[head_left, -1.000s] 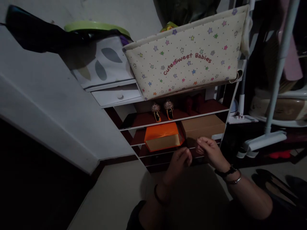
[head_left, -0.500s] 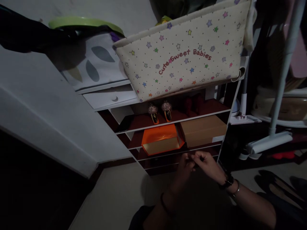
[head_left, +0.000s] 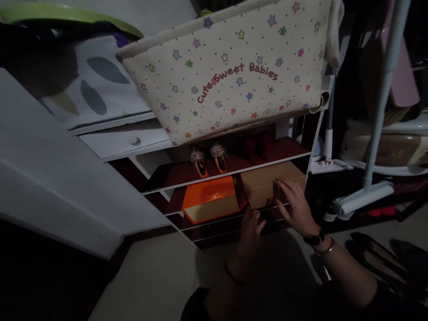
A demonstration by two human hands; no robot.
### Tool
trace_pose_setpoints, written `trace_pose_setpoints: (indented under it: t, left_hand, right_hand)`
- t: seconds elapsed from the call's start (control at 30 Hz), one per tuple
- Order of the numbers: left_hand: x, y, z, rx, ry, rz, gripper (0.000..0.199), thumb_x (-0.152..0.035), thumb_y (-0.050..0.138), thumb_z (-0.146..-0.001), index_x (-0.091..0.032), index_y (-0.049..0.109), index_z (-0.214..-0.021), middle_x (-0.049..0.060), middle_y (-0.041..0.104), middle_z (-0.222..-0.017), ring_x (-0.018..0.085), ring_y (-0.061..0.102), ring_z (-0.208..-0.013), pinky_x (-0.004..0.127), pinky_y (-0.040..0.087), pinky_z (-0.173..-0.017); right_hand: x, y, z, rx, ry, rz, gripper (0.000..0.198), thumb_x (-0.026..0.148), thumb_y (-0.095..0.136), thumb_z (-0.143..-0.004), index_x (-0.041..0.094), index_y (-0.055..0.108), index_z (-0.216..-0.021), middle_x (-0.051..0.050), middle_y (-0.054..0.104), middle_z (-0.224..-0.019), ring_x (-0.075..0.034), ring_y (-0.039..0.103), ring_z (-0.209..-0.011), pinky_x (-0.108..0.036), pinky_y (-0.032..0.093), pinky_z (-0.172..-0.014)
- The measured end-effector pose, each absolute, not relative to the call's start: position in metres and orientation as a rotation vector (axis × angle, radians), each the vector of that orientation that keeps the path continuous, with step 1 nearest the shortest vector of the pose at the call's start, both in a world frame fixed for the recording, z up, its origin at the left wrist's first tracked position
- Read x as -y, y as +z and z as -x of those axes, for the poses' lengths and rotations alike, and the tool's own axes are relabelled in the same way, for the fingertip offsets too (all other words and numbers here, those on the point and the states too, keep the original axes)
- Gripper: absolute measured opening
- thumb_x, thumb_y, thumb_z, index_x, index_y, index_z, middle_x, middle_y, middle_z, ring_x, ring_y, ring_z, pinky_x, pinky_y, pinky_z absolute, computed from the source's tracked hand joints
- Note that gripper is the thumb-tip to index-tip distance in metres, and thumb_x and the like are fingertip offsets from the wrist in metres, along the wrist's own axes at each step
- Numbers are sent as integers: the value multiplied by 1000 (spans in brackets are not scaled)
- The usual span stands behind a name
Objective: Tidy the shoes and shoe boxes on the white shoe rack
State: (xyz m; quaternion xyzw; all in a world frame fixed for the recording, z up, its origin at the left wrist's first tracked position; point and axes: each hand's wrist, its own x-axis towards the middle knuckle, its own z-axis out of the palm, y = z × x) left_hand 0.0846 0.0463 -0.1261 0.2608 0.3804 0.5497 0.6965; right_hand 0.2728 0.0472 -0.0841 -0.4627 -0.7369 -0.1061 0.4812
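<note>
My right hand [head_left: 294, 206] reaches over the front of a brown cardboard box [head_left: 259, 183] on the rack. Its fingers are stretched and apart from the thumb, and nothing shows in them; whether they touch the box I cannot tell. My left hand [head_left: 250, 229] is lower and to the left, dim, near the right end of an orange box [head_left: 210, 195]. Its fingers are loosely bent and apart, with nothing visible in them. Both boxes lie side by side on one level of the shoe rack [head_left: 230, 174].
Glittery-topped shoes [head_left: 219, 158] and dark red shoes [head_left: 257, 147] stand on the shelf above. A star-print fabric bin [head_left: 230, 96] sits on top, overhanging the front. At the right are a pale long-handled tool [head_left: 364, 198] and black flat shoes [head_left: 371, 258] on the floor.
My hands, fingertips together before, have parted. The right hand has risen towards the cardboard box with its fingers spread; the left stays low. The view has shifted, moving the rack leftward.
</note>
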Motion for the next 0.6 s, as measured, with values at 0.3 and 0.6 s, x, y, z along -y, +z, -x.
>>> trace_pose_setpoints:
  t: [0.3, 0.6]
  left_hand:
    - [-44, -145, -88, -694, 1229, -440, 32, -16, 59, -89, -24, 55, -120, 12, 68, -125, 25, 66, -131, 46, 48, -118]
    - [-24, -125, -85, -690, 1129, -309, 37, -23, 55, -92, -22, 53, -129, 16, 66, -130, 30, 65, -133, 49, 39, -122]
  right_hand:
    - [-46, -86, -276, 2035, -484, 1447, 82, 33, 69, -96, 21, 30, -167, -22, 39, -165, -41, 30, -158, -73, 21, -124]
    - [-42, -101, -278, 2133, -670, 1392, 78, 27, 76, -88, 26, 43, -159, -22, 34, -168, -44, 28, -157, -82, 13, -120]
